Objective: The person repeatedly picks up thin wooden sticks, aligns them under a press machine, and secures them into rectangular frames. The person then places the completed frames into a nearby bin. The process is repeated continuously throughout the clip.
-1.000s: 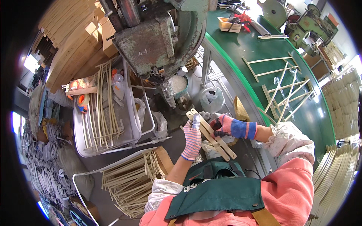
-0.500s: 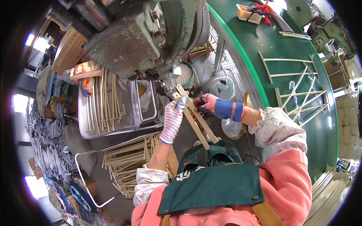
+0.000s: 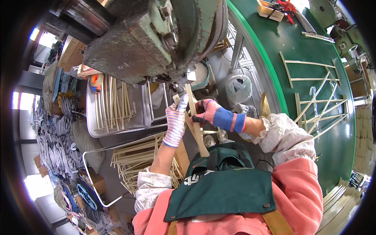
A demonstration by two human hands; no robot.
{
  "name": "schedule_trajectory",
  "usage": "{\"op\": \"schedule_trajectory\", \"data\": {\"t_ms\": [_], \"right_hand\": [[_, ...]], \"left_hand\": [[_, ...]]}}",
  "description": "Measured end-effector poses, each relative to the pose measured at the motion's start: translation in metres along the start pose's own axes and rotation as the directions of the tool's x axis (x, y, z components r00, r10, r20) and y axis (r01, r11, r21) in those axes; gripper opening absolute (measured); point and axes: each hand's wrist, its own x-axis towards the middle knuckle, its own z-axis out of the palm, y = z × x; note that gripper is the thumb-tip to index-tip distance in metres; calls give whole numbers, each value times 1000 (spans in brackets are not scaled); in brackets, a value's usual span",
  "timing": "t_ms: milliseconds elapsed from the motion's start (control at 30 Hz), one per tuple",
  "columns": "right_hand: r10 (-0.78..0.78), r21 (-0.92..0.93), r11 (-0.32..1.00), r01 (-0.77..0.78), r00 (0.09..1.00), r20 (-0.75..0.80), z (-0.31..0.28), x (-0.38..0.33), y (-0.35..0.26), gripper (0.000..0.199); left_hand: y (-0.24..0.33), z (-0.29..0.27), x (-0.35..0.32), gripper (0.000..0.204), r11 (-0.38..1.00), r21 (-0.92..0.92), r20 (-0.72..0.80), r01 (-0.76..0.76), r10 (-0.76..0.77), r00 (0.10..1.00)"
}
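My left hand (image 3: 175, 123), in a white glove with coloured stripes, is closed round a pair of pale wooden slats (image 3: 201, 145) near their upper ends. The slats have come together and cross each other, their lower ends above my green apron. My right hand (image 3: 215, 113), in a pink and blue glove with dark fingertips, is closed on the slats from the right side. Its fingertips are partly hidden against the wood. Just above the slats' tops hangs the head of a worn green machine (image 3: 133, 51).
Left of the machine, a white tray (image 3: 91, 124) holds thin wooden sticks and an orange tape roll (image 3: 96, 80). More sticks (image 3: 135, 156) lie stacked below. On the right, a green table (image 3: 270, 51) carries wooden frames (image 3: 309, 79). A bucket (image 3: 202, 76) stands behind the hands.
The two slats, spread side by side before, are now turned more edge-on and crossed. My right hand has shifted slightly lower along them. The whole view has shifted a little.
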Motion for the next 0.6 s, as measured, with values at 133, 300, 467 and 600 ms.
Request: {"op": "schedule_trajectory", "data": {"t_ms": [133, 300, 467, 600], "right_hand": [[75, -88, 992, -90, 984, -164, -5, -9, 6, 16], [-80, -624, 779, 71, 997, 13, 22, -16, -7, 18], [7, -167, 985, 50, 945, 326, 26, -21, -8, 16], [144, 50, 985, -168, 938, 314, -59, 24, 71, 20]], "left_hand": [[-19, -23, 10, 28, 897, -436, 55, 72, -53, 997], [-14, -34, 5, 21, 975, 116, 173, -187, 166, 971], [25, -65, -44, 19, 926, -289, 313, 241, -147, 938], [76, -119, -81, 27, 956, -216, 354, 199, -113, 928]]}}
